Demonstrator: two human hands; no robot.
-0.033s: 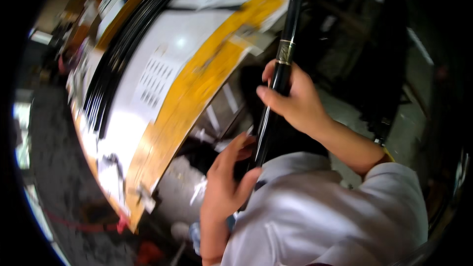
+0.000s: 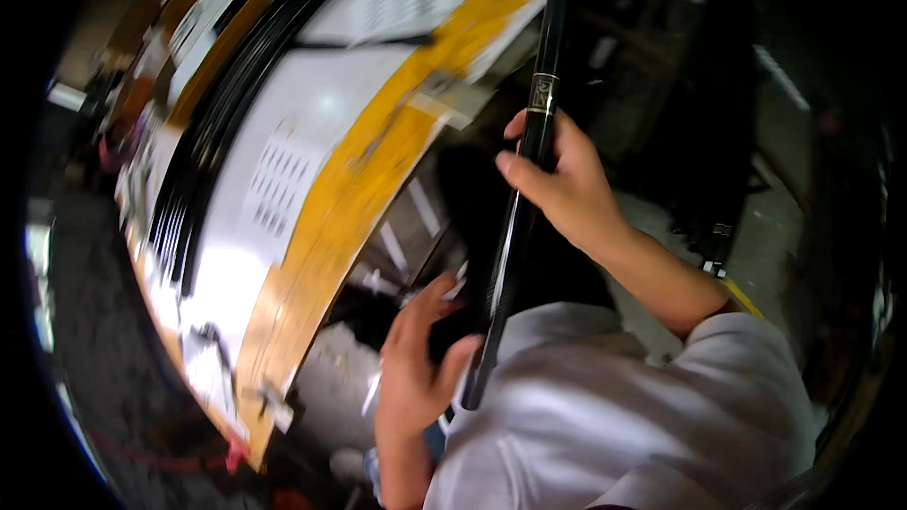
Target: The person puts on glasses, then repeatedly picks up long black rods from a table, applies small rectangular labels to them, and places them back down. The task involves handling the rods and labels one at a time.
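A long glossy black rod, like a fishing rod, slants from the top of the view down to my shirt. A gold-edged decorated band circles it just above my right hand. That hand is wrapped round the rod, with the thumb lying across its near side. My left hand is beside the rod's lower end, fingers spread and thumb pointing toward it. Whether the left thumb touches the rod I cannot tell. The rod's upper end runs out of view.
On my left stands a white-topped table with a yellow-brown edge strip. A bundle of black rods and a printed sheet lie on it. A metal clamp-like piece is at its edge. Dark rods are on the right.
My left hand has drawn down and slightly away from the rod, and the rod's lower end now shows. My right hand keeps its hold. The whole view has shifted a little.
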